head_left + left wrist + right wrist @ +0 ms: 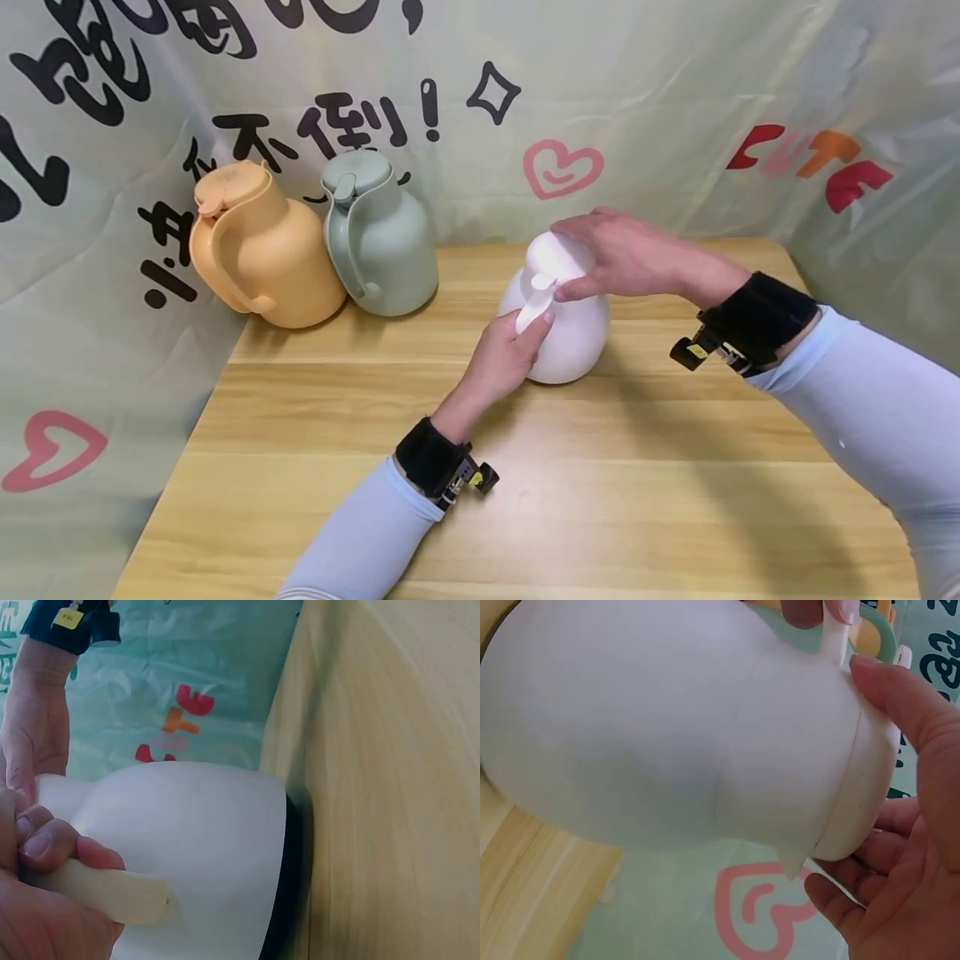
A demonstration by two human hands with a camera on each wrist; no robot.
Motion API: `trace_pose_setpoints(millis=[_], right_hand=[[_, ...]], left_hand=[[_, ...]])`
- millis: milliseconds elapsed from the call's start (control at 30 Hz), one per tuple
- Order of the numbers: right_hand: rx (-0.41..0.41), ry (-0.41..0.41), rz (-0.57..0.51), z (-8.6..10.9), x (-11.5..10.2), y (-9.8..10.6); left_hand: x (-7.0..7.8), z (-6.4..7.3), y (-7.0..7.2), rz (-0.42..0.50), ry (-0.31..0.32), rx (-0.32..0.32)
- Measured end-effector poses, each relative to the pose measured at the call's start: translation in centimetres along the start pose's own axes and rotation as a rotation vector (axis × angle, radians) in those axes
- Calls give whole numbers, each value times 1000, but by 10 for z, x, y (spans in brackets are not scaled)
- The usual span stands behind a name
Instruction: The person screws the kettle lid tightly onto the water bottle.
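Note:
A white thermos jug (573,343) stands upright on the wooden table, its handle (530,313) towards the person. My left hand (504,360) grips that handle; in the left wrist view the fingers curl round the handle (139,896), whose lower end stays visible. Over the top, my right hand (636,254) holds the lid (553,252) from the side. The right wrist view has the thumb at the lid's (870,776) handle side and the fingers round its far side, by the pointed spout (791,864). The lid sits on the jug's neck.
An orange jug (288,258) and a grey-green jug (393,250) stand side by side at the table's back left, handles facing forward. A printed cloth (660,100) hangs behind and beside the wooden table (600,508).

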State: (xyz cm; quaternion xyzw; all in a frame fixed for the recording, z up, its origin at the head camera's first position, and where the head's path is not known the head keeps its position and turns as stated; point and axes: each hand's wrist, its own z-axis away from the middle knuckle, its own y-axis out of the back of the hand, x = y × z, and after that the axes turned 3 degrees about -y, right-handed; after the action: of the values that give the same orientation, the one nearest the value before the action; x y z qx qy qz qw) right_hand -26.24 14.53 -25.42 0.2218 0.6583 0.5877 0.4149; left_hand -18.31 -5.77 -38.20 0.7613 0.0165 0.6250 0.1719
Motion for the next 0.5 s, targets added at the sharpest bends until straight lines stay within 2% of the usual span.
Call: trace_pose_setpoints(millis=[267,367,500], right_hand=[[-88,-26,-1,-6,-3,5],[-91,-25,3,-6,-2,6],[-66,-23,7,-3,1,6]], left_hand=[[-2,1,5,69,43,-45],[-2,0,5,69,34,-44],[0,0,1,25,8,-16]])
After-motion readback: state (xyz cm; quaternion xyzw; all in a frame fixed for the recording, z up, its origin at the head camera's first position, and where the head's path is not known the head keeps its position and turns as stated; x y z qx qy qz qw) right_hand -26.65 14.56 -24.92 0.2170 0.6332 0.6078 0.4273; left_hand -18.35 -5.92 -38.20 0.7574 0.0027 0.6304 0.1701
